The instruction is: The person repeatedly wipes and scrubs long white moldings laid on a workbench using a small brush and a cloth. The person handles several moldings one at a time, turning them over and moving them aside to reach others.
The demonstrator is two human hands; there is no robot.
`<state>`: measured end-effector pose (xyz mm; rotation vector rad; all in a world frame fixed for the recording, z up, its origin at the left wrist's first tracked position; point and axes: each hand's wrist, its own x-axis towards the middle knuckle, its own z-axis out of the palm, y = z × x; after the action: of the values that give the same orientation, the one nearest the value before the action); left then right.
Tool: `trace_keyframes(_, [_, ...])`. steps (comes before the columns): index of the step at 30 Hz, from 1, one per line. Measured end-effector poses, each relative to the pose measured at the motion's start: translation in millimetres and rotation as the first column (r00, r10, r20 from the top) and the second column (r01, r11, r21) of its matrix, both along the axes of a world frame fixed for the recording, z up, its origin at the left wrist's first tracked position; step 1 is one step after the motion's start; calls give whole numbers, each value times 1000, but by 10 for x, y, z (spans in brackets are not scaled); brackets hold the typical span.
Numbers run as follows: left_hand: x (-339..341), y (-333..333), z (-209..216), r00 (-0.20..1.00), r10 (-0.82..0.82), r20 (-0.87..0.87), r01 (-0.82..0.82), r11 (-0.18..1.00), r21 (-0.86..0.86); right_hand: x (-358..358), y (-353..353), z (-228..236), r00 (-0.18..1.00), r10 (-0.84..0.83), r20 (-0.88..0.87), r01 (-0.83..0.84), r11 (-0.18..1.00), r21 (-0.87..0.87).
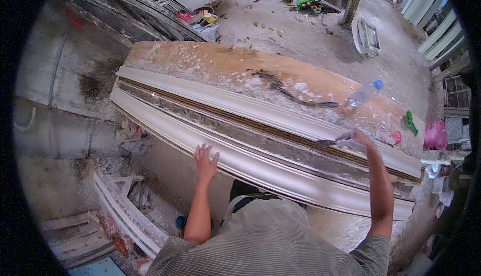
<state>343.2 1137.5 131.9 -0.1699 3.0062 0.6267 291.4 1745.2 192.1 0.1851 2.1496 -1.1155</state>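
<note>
A long white plaster cornice mould (260, 160) lies across a plaster-spattered wooden workbench (210, 60), with a dark grey channel running along its middle. My left hand (205, 159) rests flat on the mould's near edge, fingers spread. My right hand (356, 139) grips a small scraping tool (328, 143) whose blade points left into the channel.
A clear plastic bottle with a blue cap (365, 93) and a dark curved strip (290, 93) lie on the bench. A green tool (411, 122) and a pink bag (435, 135) sit at the right end. Finished mouldings (125, 216) lean on the floor at left; debris lies beyond.
</note>
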Motion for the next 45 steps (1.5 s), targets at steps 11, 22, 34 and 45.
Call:
trace_keyframes(11, [-899, -1790, 71, 985, -81, 150, 104, 983, -154, -1731, -4147, -527, 930, 76, -360, -93, 995, -30])
trace_keyframes(22, [-841, -1983, -249, 989, -141, 52, 145, 986, -83, -1512, -6781, -267, 700, 293, -651, -232, 956, 181])
trace_keyframes(34, [-871, -2086, -362, 979, -172, -110, 163, 983, -87, 787, -4349, 109, 924, 62, -377, 136, 869, 476])
trace_keyframes(45, [-723, -1358, -266, 993, -20, 117, 61, 930, -362, 3010, -818, -230, 922, -174, -346, 386, 354, 852])
